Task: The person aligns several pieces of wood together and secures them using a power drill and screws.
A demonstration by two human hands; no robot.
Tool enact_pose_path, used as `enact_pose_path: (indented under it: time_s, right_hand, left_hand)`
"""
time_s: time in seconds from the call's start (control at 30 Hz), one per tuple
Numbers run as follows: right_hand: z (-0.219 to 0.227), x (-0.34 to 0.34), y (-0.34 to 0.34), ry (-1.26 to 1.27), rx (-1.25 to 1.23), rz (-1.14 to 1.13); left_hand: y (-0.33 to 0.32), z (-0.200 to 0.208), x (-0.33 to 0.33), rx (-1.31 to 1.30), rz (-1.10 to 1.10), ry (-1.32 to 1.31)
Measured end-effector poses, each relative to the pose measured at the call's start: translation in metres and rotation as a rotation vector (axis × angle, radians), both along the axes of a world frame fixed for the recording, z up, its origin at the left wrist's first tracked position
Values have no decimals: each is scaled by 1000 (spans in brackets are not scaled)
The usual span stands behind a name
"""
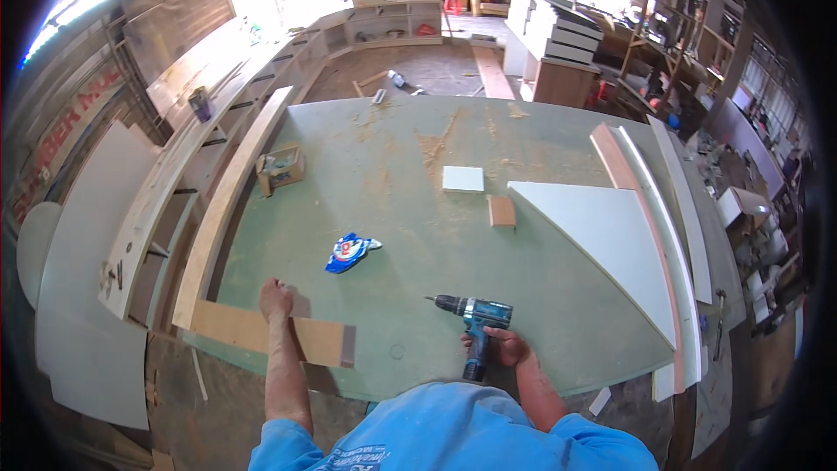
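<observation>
My right hand [510, 347] is wrapped round the handle of a teal and black cordless drill [478, 312] near the front edge of the green tabletop [410, 209]. The drill lies on its side in view, its bit pointing left. My left hand [276, 298] is closed over the table's left front, its fingertips pinched together; whatever they hold is too small to make out. Under my left forearm a brown board [318, 340] runs across the table's front left corner. Beyond, between my hands, rests a crumpled blue and white packet [349, 252].
A long pale timber rail [237, 196] borders the left side, with a small open box [281, 167] beside it. A white triangular panel [602, 235], a small white block [463, 179] and a brown block [501, 211] lie to the right. Long strips [667, 253] line the right edge.
</observation>
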State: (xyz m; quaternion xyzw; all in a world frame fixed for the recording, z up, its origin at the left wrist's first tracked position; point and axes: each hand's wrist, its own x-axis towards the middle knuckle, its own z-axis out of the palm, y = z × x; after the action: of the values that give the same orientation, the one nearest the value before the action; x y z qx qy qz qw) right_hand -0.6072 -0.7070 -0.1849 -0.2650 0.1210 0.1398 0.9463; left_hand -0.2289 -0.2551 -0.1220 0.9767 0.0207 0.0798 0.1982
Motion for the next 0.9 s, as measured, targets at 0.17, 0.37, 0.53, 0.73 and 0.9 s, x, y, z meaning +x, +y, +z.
enact_pose_path:
  time_s: [0.17,0.37,0.53,0.73,0.9]
  right_hand:
    - [2,0,-2,-33,-23,9]
    - [4,0,0,-34,-29,8]
    - [8,1,0,-28,-36,3]
    - [10,1,0,-24,-65,-11]
    - [7,0,-2,-38,-9,4]
  left_hand:
    - [-3,3,1,-3,9,24]
    - [-2,3,1,25,15,9]
    - [-4,5,-1,22,16,13]
    - [0,2,0,33,18,9]
    - [-4,2,2,28,22,30]
